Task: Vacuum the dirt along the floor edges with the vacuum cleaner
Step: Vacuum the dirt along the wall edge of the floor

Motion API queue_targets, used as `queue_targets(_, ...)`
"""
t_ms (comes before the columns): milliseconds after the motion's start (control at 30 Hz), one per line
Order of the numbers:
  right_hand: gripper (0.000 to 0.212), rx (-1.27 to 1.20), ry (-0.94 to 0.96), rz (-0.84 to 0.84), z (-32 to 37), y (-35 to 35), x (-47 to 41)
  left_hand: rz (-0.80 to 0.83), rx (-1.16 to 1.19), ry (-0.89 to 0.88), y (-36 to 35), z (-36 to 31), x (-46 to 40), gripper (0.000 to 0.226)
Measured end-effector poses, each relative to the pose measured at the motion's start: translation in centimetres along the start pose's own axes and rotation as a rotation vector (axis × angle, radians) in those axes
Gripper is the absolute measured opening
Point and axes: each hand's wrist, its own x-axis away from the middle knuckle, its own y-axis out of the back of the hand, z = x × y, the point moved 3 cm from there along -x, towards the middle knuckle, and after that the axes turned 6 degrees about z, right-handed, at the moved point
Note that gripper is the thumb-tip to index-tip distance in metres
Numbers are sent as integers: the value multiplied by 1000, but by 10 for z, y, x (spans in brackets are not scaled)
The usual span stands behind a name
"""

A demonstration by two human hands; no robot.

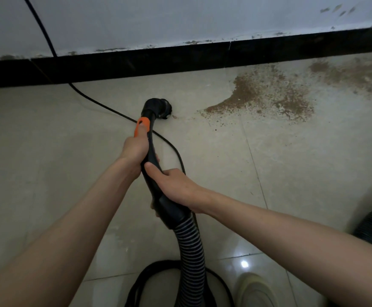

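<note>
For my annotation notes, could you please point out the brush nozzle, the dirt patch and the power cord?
brush nozzle (163, 108), head view, bristle head.
dirt patch (267, 94), head view, dense brown middle.
power cord (105, 106), head view, stretch on floor.

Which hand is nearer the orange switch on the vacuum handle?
Left. The left hand grips the handle just below the orange switch, thumb on it. The right hand holds lower, near the ribbed hose.
</note>
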Motion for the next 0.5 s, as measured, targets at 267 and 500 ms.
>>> queue_targets(267, 56, 146, 10, -46, -18, -2, 6, 1, -7, -1, -6, 19, 11, 57)
queue_targets(500, 57, 232, 11, -118, -34, 5, 15, 40, 15, 2, -24, 29, 17, 54)
